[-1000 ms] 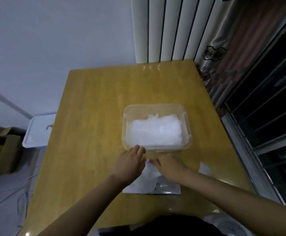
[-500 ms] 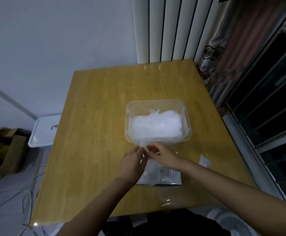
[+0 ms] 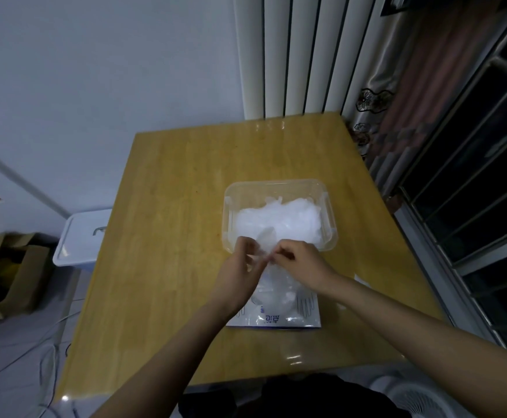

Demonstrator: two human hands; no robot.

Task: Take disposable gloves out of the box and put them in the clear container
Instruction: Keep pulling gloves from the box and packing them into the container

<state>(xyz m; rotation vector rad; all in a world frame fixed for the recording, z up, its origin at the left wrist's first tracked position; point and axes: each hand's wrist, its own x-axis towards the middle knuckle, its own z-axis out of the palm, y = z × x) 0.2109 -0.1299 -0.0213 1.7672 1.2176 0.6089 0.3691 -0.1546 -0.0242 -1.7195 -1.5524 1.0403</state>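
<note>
A: We start with the wooden table [image 3: 170,236], which fills the middle of the view. What do we have on it?

B: We see the clear container [image 3: 276,183] past the middle, toward the right. A white heap of gloves [image 3: 285,218] lies inside it and covers most of the floor.

A: And nearer to us?

B: The flat white and blue glove box [image 3: 306,312] lies just this side of the container, partly under our wrists.

A: Where are our hands?

B: Both are raised over the gap between box and container. The left hand [image 3: 240,273] and the right hand [image 3: 302,262] meet fingertip to fingertip, fingers curled, each pinching one thin clear glove [image 3: 266,236].

A: Where does that glove sit?

B: Its upper part rises above our fingers, over the container's near wall. The film is so sheer and blurred that we cannot tell whether its lower end has left the box.
</note>
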